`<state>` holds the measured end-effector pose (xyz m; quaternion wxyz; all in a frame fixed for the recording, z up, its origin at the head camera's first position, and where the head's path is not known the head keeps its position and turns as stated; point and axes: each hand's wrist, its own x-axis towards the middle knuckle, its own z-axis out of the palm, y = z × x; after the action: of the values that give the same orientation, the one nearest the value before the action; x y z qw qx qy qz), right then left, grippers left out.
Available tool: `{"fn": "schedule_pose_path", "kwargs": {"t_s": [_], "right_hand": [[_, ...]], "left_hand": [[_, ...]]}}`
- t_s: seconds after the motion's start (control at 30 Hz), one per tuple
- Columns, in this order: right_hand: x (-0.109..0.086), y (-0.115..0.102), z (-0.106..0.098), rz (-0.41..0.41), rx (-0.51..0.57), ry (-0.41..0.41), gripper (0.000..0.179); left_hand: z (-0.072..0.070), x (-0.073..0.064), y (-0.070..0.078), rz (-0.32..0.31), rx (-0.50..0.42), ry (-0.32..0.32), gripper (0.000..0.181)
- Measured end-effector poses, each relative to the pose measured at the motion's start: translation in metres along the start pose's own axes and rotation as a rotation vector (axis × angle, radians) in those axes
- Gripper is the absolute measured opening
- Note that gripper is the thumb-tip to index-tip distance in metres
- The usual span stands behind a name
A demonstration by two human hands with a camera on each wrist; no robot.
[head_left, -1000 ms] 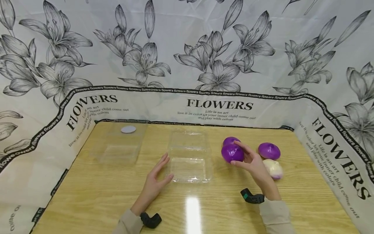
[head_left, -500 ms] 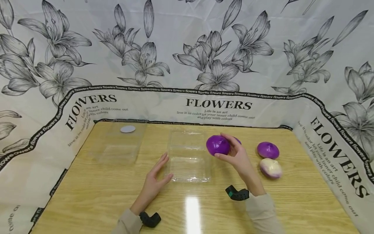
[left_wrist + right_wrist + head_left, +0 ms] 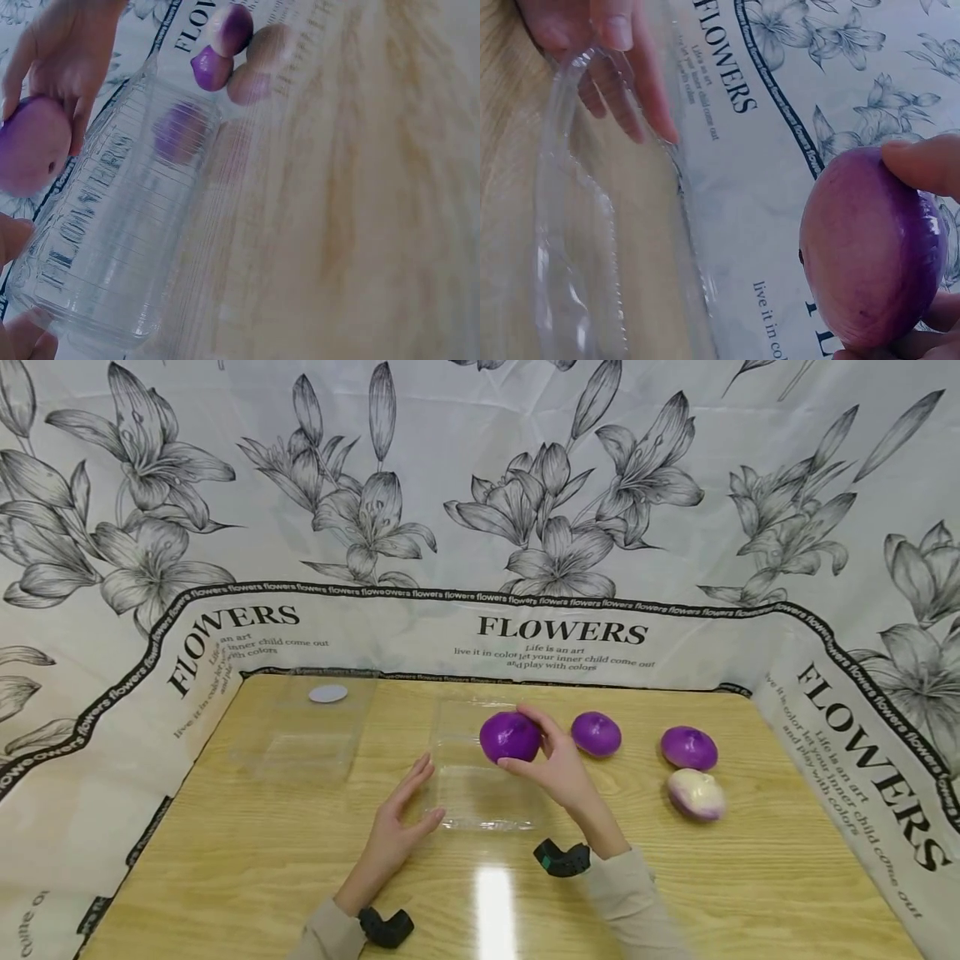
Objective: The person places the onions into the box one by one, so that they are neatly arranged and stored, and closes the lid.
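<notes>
In the head view, my right hand holds a shiny purple onion between thumb and fingers, over the hinged part of a clear plastic clamshell box. The onion's paler underside, with a small dark spot, shows in the right wrist view. My left hand rests at the box's left side, fingers extended and thumb near the front left corner. The box lies opened out, its lid away from me. Another purple onion sits on the table just right of the box.
Farther right are a purple onion and, in front of it, a cream-and-purple one. A second clear plastic box with a white oval label lies at the left. A flower-printed cloth stands behind the wooden table.
My right hand has carried the onion leftward from beside the other onion to above the clear box, leaving that other onion in full sight. My left hand has stayed in place.
</notes>
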<state>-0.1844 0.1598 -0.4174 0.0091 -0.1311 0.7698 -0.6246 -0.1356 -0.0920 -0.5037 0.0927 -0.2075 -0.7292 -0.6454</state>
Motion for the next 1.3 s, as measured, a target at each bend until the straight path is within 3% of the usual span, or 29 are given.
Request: {"fn": "schedule_pose_path", "kwargs": {"t_s": [0.23,0.43,0.9,1.3], "right_hand": [[0.004,0.01,0.038,0.027,-0.148,0.0,0.081],[0.004,0.019,0.058,0.03,-0.308,-0.012,0.082],[0.002,0.03,0.078,0.13,-0.473,-0.081,0.08],[0.003,0.039,0.083,0.142,-0.491,-0.071,0.081]], "left_hand": [[-0.002,-0.002,0.002,-0.023,0.012,0.004,0.058],[-0.001,-0.001,0.0,0.015,0.008,0.01,0.058],[0.0,0.0,0.002,0.013,0.01,0.016,0.057],[-0.002,-0.001,0.001,0.006,0.011,0.018,0.057]]}}
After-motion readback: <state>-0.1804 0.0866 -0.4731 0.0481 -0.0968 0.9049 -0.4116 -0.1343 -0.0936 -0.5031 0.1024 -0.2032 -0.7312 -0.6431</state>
